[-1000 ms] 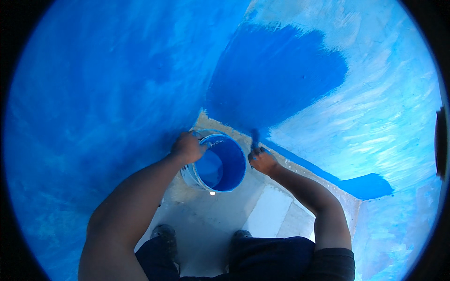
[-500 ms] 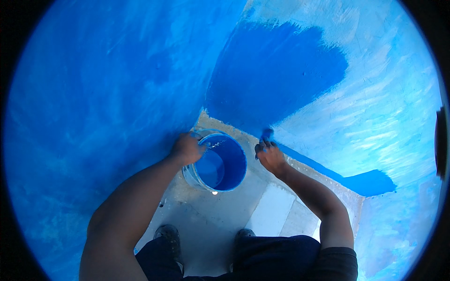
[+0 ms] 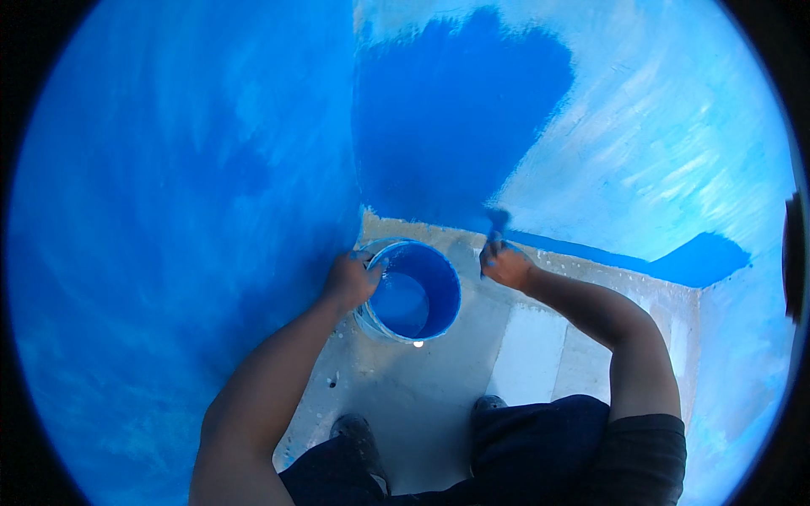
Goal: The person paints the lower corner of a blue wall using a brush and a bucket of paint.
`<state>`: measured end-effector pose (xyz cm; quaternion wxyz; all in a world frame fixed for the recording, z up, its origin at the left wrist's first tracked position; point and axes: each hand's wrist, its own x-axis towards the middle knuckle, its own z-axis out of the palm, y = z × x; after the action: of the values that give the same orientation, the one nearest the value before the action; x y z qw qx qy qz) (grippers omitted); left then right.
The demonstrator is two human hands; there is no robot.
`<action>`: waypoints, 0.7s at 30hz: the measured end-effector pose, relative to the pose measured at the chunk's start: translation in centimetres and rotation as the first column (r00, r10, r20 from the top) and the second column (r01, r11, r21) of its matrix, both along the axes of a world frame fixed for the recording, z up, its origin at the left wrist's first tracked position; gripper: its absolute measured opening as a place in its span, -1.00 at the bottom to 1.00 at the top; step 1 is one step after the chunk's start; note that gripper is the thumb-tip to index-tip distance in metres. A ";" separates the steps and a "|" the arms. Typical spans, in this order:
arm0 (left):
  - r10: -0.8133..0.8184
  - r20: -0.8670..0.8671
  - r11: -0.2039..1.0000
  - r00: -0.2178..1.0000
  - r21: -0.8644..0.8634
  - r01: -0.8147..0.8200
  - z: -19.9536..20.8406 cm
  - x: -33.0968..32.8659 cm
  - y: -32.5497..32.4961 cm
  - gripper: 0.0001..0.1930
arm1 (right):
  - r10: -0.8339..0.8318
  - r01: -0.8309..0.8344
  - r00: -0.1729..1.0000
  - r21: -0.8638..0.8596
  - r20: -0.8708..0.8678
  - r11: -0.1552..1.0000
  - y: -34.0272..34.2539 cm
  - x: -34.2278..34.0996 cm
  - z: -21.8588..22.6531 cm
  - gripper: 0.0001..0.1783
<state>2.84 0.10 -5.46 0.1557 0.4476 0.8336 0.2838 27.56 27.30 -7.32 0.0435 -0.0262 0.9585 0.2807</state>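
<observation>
Bucket (image 3: 442, 295), one: round, blue-walled, blue paint (image 3: 398, 305) pooled at the bottom; located near the wall corner. Left hand (image 3: 353, 278): gripping the bucket's left rim, as in both earlier frames. Brush (image 3: 499, 218), one: dark blue bristles up against the right-hand wall (image 3: 624, 160), at the lower right edge of the dark blue patch (image 3: 456, 110), beside the strip (image 3: 582, 250) along the wall's foot. Right hand (image 3: 506, 264): closed around the brush. Change: brush farther right from the bucket than one second ago; view turned, the corner line now nearly vertical. Floor (image 3: 405, 388): grey, with paler sections.
</observation>
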 end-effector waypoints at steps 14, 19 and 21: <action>-0.185 -0.007 0.982 0.983 -0.047 0.184 2.6 1.6 5.8 -0.65 | -0.222 0.261 0.956 -0.211 0.191 0.942 -1.4 -0.8 3.5 -0.75; -0.293 -0.113 0.946 0.949 -0.178 0.271 3.6 2.6 8.5 -0.62 | 0.099 -0.163 0.963 -0.249 -0.252 0.955 -0.8 -1.3 3.8 -0.76; -0.309 -0.101 0.940 0.946 -0.180 0.288 3.7 3.1 9.1 -0.60 | 0.045 -0.089 0.982 -0.241 -0.181 0.966 0.2 -0.3 3.3 -0.75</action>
<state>5.94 9.22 -1.76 0.1793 0.5720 0.7846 0.1583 27.25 27.52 -4.01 -0.0536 -0.0395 0.9847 0.1611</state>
